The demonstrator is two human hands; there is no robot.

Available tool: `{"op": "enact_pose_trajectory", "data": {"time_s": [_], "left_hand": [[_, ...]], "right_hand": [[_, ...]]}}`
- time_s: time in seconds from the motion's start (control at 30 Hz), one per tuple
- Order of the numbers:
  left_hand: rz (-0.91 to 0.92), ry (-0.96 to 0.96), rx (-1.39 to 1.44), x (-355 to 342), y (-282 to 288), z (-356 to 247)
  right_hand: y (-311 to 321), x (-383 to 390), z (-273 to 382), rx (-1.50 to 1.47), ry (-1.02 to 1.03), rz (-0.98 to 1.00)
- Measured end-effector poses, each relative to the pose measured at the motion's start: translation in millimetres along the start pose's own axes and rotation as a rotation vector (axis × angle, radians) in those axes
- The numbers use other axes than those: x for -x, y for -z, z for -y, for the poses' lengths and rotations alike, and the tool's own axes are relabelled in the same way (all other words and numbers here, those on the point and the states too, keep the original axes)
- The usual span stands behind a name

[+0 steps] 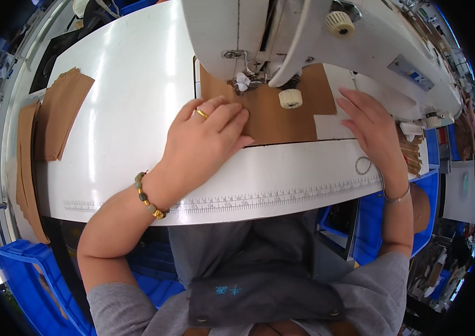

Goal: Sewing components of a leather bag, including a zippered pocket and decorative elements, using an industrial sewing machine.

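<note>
Under the needle area of the white sewing machine (243, 73) lies a flat brown piece of material (288, 123), which looks like cloth. My left hand (206, 131) is on its left part, just in front of the presser foot, with fingers bent and close together, pressing on it. What the fingertips pinch is partly hidden. To the right of the brown piece, my right hand (373, 126) hovers near its edge with fingers stretched out and nothing in them. The machine head covers the rear of the piece.
Stacks of brown pieces (64, 115) lie at the table's left edge; more folded brown pieces (411, 151) sit at the right. A ruler strip (237, 199) runs along the front. Blue crates (30, 280) stand below at the left and right. A loose thread ring (363, 165) lies near my right wrist.
</note>
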State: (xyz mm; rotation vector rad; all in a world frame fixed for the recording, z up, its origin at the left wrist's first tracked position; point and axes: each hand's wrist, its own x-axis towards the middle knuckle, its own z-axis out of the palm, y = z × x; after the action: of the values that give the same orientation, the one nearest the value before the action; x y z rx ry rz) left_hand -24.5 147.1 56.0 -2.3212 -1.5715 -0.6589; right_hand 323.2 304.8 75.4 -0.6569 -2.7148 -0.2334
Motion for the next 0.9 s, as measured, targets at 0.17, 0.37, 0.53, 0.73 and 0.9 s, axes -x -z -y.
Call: {"op": "enact_pose_trajectory", "data": {"time_s": [0.17,0.37,0.53,0.73,0.9], "left_hand": [[-0.115,-0.310,0.159,11,6,-22],[-0.068,-0.425,0.242,13,4,-39],[0.320,-0.175,0.297,10,13,-33],[0.663,-0.011,0.377,28,25,-37],[0.235,-0.081,0.406,27,19,-45]], "right_hand": [[-4,-65,19,0.090,0.217,-0.008],[41,-62,68,-0.194,0.223,0.013],[33,-72,121,-0.355,0.316,-0.132],[9,-80,137,-0.707,0.297,-0.015],[-27,-80,111,-0.349,0.086,-0.147]]}}
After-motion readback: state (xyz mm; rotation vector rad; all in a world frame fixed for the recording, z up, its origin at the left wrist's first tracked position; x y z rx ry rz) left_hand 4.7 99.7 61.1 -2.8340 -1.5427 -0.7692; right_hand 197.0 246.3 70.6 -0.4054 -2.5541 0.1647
